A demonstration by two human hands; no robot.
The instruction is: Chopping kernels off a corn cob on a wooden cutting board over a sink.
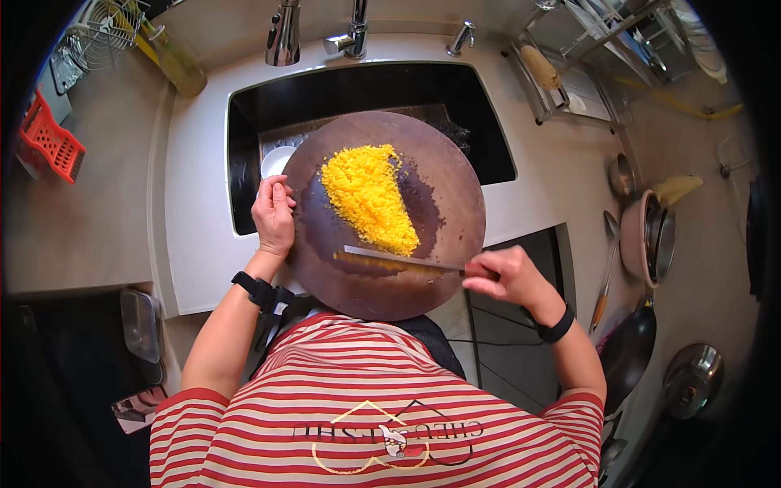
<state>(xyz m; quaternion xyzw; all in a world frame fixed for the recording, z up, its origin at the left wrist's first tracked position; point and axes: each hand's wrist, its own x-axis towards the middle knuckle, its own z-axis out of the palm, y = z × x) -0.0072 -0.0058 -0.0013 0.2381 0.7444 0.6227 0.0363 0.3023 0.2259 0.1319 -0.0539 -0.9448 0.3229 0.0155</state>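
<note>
A round, dark wooden chopping board (451, 183) lies over the front of the sink, tilted or level I cannot tell. On it is a heap of finely chopped yellow food (369, 198). My left hand (274, 216) is at the board's left rim, fingers curled against it; whether it grips the rim is unclear. My right hand (506, 276) is closed round the handle of a kitchen knife (403, 258), whose blade reaches left over the board, just below the heap, with yellow bits along it. A small white bowl (277, 161) is partly hidden behind the board's left edge.
Behind the board is the black sink (366, 85) with a chrome faucet (357, 30). A glass bottle (177, 64) and a red plastic grater (55, 141) stand at left. To the right are a metal rack (543, 110), stacked basins (637, 238), a ladle (604, 274) and a wok (631, 354).
</note>
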